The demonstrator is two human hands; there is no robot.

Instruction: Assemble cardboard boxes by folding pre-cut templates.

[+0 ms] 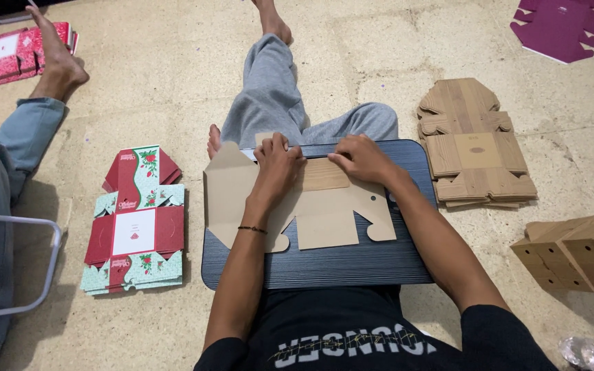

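A flat brown cardboard box blank (324, 213) lies plain side up on a dark lap tray (352, 264) across my legs. My left hand (278, 161) presses down on the blank's upper middle, fingers bent over a fold. My right hand (360, 158) presses flat on a folded wood-print flap (324, 175) just to the right. Both hands sit side by side at the tray's far edge.
A stack of wood-print flat blanks (472, 148) lies on the floor to the right, with folded brown boxes (575, 254) nearer. Red and green printed blanks (135, 227) are stacked at left. Another person's leg and foot (42, 89) are at far left. A purple blank (559, 26) is top right.
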